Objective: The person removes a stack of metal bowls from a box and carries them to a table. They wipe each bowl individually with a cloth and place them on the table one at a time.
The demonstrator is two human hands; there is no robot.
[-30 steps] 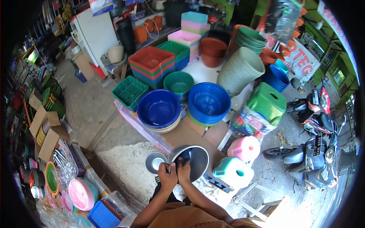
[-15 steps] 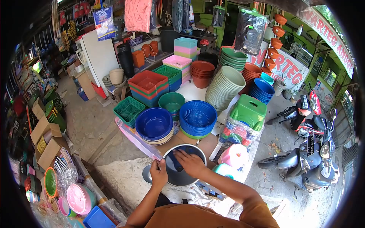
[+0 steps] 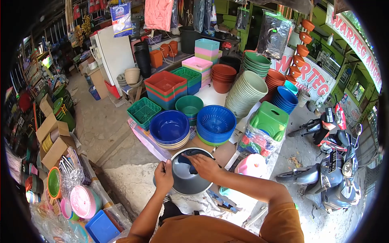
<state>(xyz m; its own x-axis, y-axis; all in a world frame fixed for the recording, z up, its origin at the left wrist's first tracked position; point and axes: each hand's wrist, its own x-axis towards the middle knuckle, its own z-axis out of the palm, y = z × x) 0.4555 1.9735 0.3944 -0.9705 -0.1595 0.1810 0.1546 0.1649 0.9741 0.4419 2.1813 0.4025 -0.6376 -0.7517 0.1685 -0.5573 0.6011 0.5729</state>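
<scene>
A round grey metal basin [image 3: 190, 184] with a pale rim is tilted toward me in front of my body. My left hand [image 3: 164, 176] is closed on its left rim, thumb up. Inside the basin, my right hand [image 3: 206, 167] presses a dark cloth [image 3: 185, 159] against the upper inner wall, its fingers together over the cloth. Just beyond the basin stand a stack of dark blue basins [image 3: 169, 126] and a stack of blue ribbed baskets [image 3: 216, 123]. A second grey metal piece peeks out behind my left wrist, mostly hidden.
Stacked red baskets [image 3: 166, 85], pale green buckets [image 3: 246, 94] and a green stool [image 3: 269, 120] crowd the table. At lower left are a pink basket [image 3: 83, 201], a blue tray [image 3: 102, 225] and an open carton [image 3: 60, 152]. Motorcycles [image 3: 334, 170] are parked at right.
My right hand and the cloth have moved up along the basin's inner wall. The basin has shifted slightly left and up in view, covering more of the second metal piece. The camera has turned slightly.
</scene>
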